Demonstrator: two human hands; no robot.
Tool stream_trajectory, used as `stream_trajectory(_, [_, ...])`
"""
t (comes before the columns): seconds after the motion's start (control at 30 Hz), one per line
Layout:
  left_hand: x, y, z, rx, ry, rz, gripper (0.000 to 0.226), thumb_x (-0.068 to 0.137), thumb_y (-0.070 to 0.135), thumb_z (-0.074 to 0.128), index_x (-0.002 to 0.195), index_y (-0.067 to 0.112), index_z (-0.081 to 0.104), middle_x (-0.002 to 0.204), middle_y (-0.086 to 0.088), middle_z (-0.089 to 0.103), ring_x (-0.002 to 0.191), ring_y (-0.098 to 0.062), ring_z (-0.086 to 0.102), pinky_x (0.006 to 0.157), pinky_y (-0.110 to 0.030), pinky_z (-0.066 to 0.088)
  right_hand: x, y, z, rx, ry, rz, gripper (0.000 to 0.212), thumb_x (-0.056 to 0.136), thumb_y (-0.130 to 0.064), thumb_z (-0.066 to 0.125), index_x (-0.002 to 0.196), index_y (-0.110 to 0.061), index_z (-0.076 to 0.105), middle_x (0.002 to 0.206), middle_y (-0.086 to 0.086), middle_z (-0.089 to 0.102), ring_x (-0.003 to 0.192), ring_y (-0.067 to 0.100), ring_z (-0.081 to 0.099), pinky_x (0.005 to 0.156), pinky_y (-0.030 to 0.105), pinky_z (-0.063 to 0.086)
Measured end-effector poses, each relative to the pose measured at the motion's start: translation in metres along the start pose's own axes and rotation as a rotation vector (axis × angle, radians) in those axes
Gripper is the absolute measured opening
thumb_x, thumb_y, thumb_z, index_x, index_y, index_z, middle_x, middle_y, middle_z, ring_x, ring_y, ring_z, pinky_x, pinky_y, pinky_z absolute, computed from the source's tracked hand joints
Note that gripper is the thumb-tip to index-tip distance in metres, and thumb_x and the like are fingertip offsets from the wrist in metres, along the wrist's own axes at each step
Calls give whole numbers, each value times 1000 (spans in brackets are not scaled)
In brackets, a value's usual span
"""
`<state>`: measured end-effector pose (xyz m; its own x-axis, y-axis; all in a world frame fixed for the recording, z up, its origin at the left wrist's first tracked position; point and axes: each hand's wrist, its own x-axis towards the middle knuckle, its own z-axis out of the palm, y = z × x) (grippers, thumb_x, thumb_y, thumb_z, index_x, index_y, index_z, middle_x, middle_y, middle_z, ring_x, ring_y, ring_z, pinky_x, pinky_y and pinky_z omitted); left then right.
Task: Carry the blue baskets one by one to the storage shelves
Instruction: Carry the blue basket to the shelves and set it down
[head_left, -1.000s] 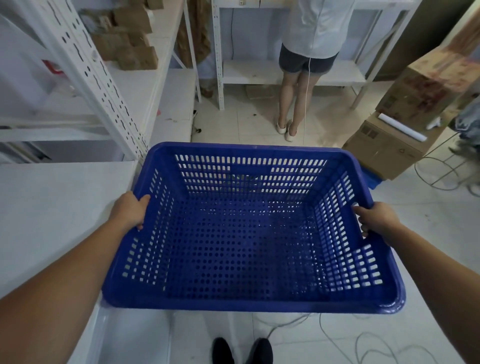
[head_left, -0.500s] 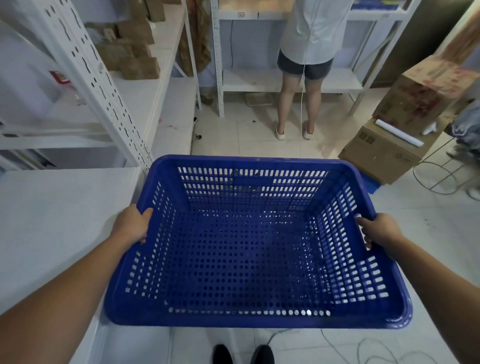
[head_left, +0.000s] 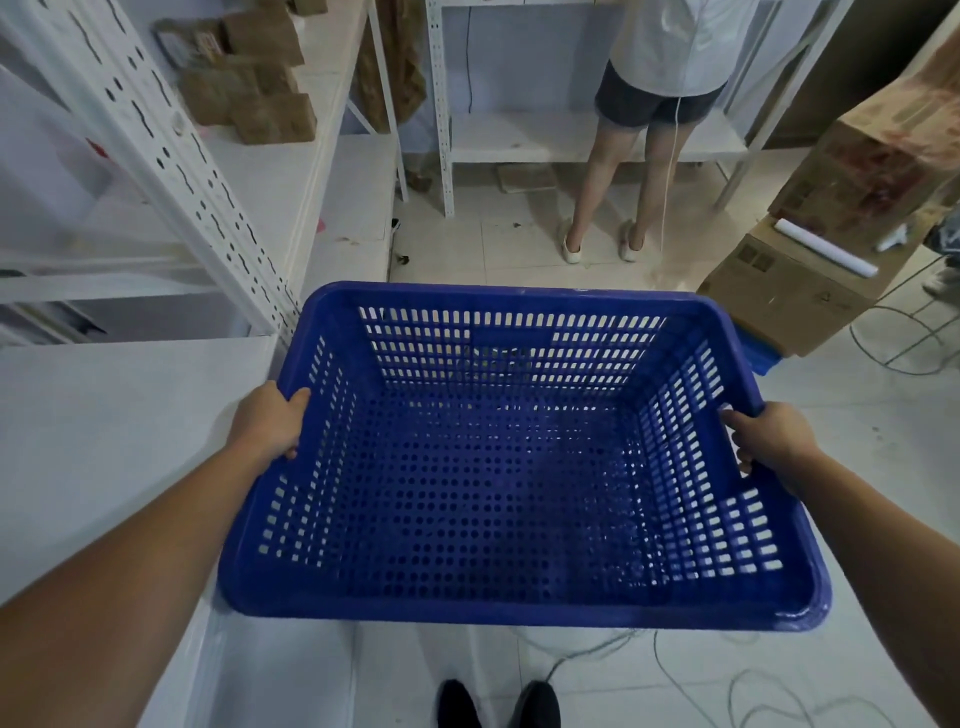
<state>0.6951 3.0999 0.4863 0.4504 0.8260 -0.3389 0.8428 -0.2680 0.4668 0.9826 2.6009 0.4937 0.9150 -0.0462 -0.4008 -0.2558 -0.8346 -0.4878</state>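
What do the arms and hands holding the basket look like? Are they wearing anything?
Both arms are bare, with no sleeves in view. The left hand and the right hand wear no gloves, and no rings, watch or bracelets show. Dark shoes peek out at the bottom.

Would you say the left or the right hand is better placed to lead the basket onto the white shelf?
Probably the left hand: it grips the blue basket on the side by the white shelf; the right hand holds the aisle side.
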Motion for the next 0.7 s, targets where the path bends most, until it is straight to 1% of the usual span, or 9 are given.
stream_trajectory(0.1, [6,3,0,1,-2,2,47,105,40,49,106,-5,62,62,-20,69,49,-34,67,52,-34,44,1,1,1,26,-20,17,39,99,-32,62,78,1,61,58,17,64,48,30,59,61,38,50])
stream_trajectory(0.2, [4,4,2,4,-17,-6,48,105,40,48,104,-6,62,63,-21,70,52,-35,68,58,-37,48,4,5,-2,21,-42,26,40,98,-34,62,86,4,63,60,18,65,51,32,60,70,47,57])
stream_trajectory(0.3, [-1,-1,6,-69,-41,-9,44,105,38,50,100,-4,61,65,-20,68,48,-34,65,61,-41,56,6,10,-5,16,-40,30,41,97,-36,63,86,4,65,62,19,67,55,34,62,76,54,59])
stream_trajectory(0.37, [-5,-3,8,-114,-63,3,38,104,35,51,94,0,59,63,-18,65,46,-33,61,63,-47,59,9,12,-7,2,-24,25,40,96,-35,64,84,3,65,62,19,68,57,35,63,78,57,59])
stream_trajectory(0.4, [-7,-3,8,-129,-69,5,36,104,34,51,91,2,58,62,-17,63,46,-32,59,64,-47,59,12,13,-7,0,-23,14,39,96,-34,65,82,3,64,60,19,68,55,34,63,78,57,60])
stream_trajectory(0.5, [-10,3,6,-153,-65,-1,34,105,33,50,89,4,57,63,-17,61,48,-30,58,61,-41,54,15,14,-8,-21,-13,-4,39,94,-32,66,82,5,65,53,16,66,52,34,62,75,57,61])
stream_trajectory(0.6, [-11,10,9,-126,-48,11,35,105,34,49,89,4,58,63,-17,64,49,-31,60,57,-36,50,18,17,-10,-14,-11,1,39,94,-32,66,85,6,65,55,18,67,52,34,62,75,56,61])
stream_trajectory(0.7, [-10,8,10,-111,-49,23,35,105,35,50,92,4,58,65,-18,65,50,-32,61,56,-35,49,18,19,-9,10,1,6,41,95,-33,67,86,7,64,56,19,66,50,34,61,73,59,61])
